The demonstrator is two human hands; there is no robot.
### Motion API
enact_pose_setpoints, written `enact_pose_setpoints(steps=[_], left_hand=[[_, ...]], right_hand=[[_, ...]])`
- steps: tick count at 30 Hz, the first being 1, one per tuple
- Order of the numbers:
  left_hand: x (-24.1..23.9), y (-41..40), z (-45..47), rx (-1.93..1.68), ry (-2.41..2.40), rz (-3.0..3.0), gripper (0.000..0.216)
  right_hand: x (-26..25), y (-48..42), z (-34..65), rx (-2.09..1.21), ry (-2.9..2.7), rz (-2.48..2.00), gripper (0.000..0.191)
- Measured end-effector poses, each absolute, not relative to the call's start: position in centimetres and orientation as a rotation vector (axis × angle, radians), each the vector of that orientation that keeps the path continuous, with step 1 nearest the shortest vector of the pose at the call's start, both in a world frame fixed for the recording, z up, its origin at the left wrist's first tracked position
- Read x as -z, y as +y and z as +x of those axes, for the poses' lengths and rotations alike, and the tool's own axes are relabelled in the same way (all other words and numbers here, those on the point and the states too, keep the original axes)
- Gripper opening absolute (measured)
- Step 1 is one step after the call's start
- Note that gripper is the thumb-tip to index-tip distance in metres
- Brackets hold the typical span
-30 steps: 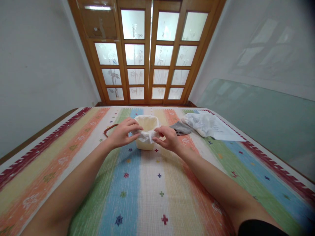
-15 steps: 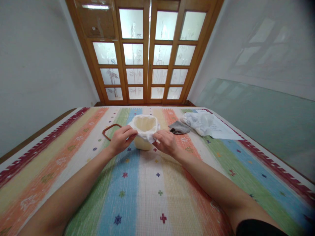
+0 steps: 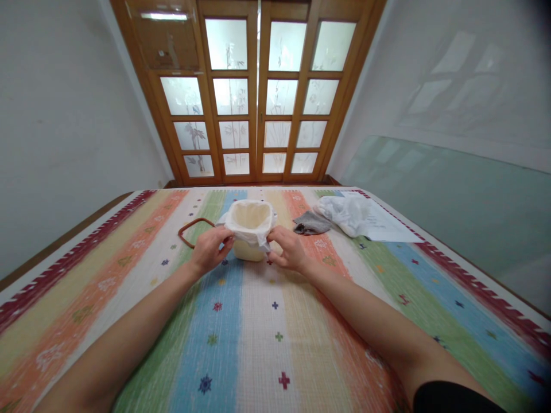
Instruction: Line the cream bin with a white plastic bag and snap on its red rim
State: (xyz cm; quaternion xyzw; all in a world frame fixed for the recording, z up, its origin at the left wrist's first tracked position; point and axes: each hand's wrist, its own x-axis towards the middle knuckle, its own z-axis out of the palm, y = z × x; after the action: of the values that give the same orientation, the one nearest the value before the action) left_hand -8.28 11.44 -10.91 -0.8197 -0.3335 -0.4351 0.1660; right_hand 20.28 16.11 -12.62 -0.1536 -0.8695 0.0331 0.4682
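A small cream bin [image 3: 248, 252] stands upright on the table, with a thin white plastic bag [image 3: 253, 235] lining it and folded out over its rim. At the bin's front left, the thumb and fingers of my left hand [image 3: 210, 249] pinch the bag's overhanging edge. My right hand [image 3: 287, 248] is closed on the bag's edge at the front right; its fingertips are partly hidden. To the left of the bin, close behind my left hand, lies a brown rounded-square hoop [image 3: 186, 228].
A striped, patterned cloth [image 3: 258, 355] covers the table. At the back right lie a grey cloth [image 3: 312, 223], a crumpled white plastic bag [image 3: 344, 213] and a printed paper sheet [image 3: 391, 229]. Wooden doors [image 3: 258, 132] with frosted panes stand beyond the table.
My left hand has shifted slightly left and down along the bin's front. My right hand's fingers have moved a little at the bag's edge. The bin stays in place.
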Motion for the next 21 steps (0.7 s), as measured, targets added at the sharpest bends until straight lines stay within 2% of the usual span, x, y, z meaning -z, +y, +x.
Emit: enact_pose_setpoints(steps=[5, 10, 12, 17, 21], left_hand=[[9.2, 10.4, -7.5, 1.403, -1.066, -2.164, 0.002], [5.7, 10.3, -6.5, 1.604, -1.288, -2.066, 0.005], [4.6, 10.9, -6.3, 1.575, -1.324, -2.173, 0.017], [5.5, 13.4, -6.4, 1.394, -1.402, -2.565, 0.061], [8.4, 14.4, -6.7, 1.556, -1.503, -2.698, 0.078]], right_hand=[[11.6, 15.9, 19.9, -0.272, -1.804, -0.587, 0.030], [8.6, 16.1, 19.2, -0.291, -1.522, -0.748, 0.025], [7.6, 16.3, 18.6, -0.331, -1.525, -0.725, 0.028], [7.7, 17.3, 16.4, -0.471, -1.658, -0.693, 0.055], [9.7, 18.2, 15.2, -0.540, -1.669, -0.683, 0.075]])
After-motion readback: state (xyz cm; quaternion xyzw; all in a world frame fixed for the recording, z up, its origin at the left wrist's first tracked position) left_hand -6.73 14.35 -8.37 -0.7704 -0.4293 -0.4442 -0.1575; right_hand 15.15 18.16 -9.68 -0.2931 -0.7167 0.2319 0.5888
